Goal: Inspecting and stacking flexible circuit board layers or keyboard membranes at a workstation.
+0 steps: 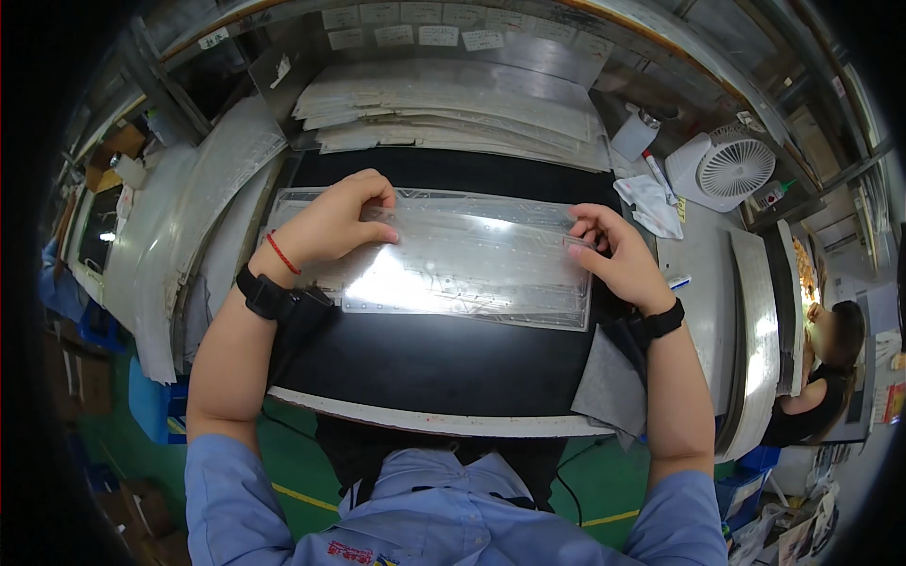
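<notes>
Both my hands hold a clear, glossy plastic sheet (472, 255) marked with small dots and lines, and bright glare covers part of it. My left hand (344, 219) is closed at its upper left, thumb lying over the near side and fingers curled behind. At the right end, my right hand (618, 253) pinches the edge between thumb and bent fingers. The sheet lies over or just above another clear sheet (302, 200), whose corner shows at the left; how many are layered I cannot tell. Under them is a black mat (425, 373).
Stacks of thin sheets stand behind the mat (444, 108), at the left (189, 208) and right (755, 349). A white fan (727, 170), a white cloth (649, 203), a marker (659, 177) and a metal can (636, 132) sit back right. A grey cloth (609, 382) overhangs the front edge. Another person (816, 406) sits far right.
</notes>
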Demonstrator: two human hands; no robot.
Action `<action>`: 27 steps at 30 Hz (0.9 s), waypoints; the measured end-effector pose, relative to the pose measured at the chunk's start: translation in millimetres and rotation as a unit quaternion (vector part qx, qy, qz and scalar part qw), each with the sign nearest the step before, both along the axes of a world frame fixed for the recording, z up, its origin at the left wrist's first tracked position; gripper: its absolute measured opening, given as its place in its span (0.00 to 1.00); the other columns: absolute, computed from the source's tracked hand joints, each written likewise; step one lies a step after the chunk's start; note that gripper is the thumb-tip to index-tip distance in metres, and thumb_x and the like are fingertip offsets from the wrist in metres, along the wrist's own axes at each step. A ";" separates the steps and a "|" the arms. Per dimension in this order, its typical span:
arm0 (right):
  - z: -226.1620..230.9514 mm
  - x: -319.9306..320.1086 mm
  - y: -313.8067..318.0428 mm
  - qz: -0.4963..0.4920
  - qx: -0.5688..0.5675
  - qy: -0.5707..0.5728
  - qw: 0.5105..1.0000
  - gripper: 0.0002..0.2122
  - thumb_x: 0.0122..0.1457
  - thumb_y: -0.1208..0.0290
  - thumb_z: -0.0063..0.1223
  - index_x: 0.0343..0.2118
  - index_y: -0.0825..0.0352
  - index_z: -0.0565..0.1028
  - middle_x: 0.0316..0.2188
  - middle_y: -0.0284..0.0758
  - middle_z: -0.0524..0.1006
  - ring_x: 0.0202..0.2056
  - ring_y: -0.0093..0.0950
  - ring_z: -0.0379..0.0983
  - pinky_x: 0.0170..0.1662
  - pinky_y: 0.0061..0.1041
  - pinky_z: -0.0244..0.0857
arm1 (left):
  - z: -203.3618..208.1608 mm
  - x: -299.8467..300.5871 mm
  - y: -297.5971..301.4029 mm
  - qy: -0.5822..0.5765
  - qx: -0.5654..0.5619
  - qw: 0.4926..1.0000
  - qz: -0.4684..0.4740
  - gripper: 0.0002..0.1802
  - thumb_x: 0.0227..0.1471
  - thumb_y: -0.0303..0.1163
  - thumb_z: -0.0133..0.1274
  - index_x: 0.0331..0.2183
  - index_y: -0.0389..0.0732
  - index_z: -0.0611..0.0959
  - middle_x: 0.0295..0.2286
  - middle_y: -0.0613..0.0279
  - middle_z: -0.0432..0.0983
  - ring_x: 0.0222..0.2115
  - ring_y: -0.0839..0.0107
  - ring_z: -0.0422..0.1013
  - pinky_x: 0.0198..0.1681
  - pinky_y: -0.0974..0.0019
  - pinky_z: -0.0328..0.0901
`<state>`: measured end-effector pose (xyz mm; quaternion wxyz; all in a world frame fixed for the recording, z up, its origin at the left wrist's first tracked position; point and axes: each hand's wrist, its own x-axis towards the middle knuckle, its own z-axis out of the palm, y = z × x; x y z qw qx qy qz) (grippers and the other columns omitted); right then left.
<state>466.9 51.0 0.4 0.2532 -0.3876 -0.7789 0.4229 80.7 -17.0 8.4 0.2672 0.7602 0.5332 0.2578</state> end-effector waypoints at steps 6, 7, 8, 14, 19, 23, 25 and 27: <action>1.0 0.0 -4.4 0.038 -0.067 -0.011 0.997 0.19 0.51 0.77 0.58 0.48 0.67 0.74 0.33 0.25 0.74 0.30 0.14 0.64 0.33 0.15 0.60 | 1.8 11.9 -4.0 0.004 -0.014 1.000 -0.006 0.16 0.40 0.25 0.64 0.30 0.36 0.74 0.29 0.60 0.70 0.33 0.69 0.67 0.40 0.68 0.64; 2.6 -0.5 -5.7 0.039 -0.071 -0.010 0.997 0.18 0.51 0.77 0.57 0.48 0.67 0.74 0.32 0.26 0.74 0.29 0.14 0.64 0.33 0.15 0.61 | 2.3 13.0 -3.7 -0.008 -0.025 1.000 -0.002 0.16 0.40 0.25 0.64 0.30 0.36 0.74 0.29 0.60 0.71 0.32 0.69 0.67 0.39 0.68 0.64; 4.4 -2.1 -7.5 0.039 -0.075 -0.008 0.996 0.18 0.52 0.77 0.57 0.48 0.68 0.74 0.31 0.26 0.75 0.28 0.14 0.65 0.33 0.15 0.61 | 3.6 13.8 -3.1 -0.002 -0.024 1.000 -0.003 0.15 0.40 0.25 0.64 0.30 0.36 0.74 0.28 0.59 0.71 0.32 0.70 0.67 0.39 0.68 0.64; 7.4 -5.4 -9.3 0.058 -0.019 -0.049 0.997 0.15 0.51 0.79 0.54 0.44 0.71 0.75 0.24 0.26 0.74 0.26 0.15 0.66 0.33 0.16 0.63 | 2.5 19.1 -5.2 -0.021 -0.012 1.000 -0.003 0.15 0.40 0.26 0.64 0.30 0.34 0.75 0.25 0.57 0.73 0.28 0.67 0.70 0.36 0.67 0.65; 6.4 -4.6 -8.8 0.042 -0.022 -0.044 0.998 0.15 0.49 0.80 0.53 0.42 0.72 0.76 0.23 0.26 0.73 0.25 0.15 0.67 0.32 0.17 0.64 | -1.0 18.9 -3.6 -0.035 -0.027 0.999 -0.003 0.15 0.41 0.26 0.64 0.30 0.34 0.75 0.25 0.57 0.74 0.28 0.68 0.70 0.36 0.67 0.65; 7.7 -5.8 -9.4 0.044 -0.028 -0.051 0.997 0.15 0.48 0.81 0.53 0.42 0.72 0.76 0.23 0.26 0.73 0.26 0.15 0.67 0.33 0.16 0.65 | 1.9 19.9 -5.0 -0.010 -0.024 1.000 -0.005 0.15 0.41 0.26 0.65 0.31 0.35 0.75 0.27 0.58 0.73 0.30 0.69 0.69 0.37 0.68 0.65; 7.0 -5.6 -9.5 0.041 -0.032 -0.048 0.997 0.15 0.48 0.81 0.53 0.42 0.72 0.76 0.23 0.26 0.74 0.26 0.15 0.68 0.33 0.16 0.65 | 3.2 19.8 -4.4 0.001 -0.036 0.999 -0.007 0.16 0.41 0.27 0.65 0.31 0.36 0.75 0.29 0.60 0.72 0.31 0.70 0.67 0.38 0.68 0.63; 6.6 -4.5 -9.5 0.037 -0.032 -0.045 0.998 0.15 0.48 0.81 0.53 0.42 0.72 0.76 0.23 0.26 0.74 0.26 0.15 0.68 0.34 0.16 0.65 | 2.6 20.0 -4.4 -0.003 -0.038 0.999 -0.008 0.16 0.41 0.27 0.65 0.31 0.36 0.75 0.29 0.60 0.72 0.31 0.70 0.67 0.38 0.68 0.63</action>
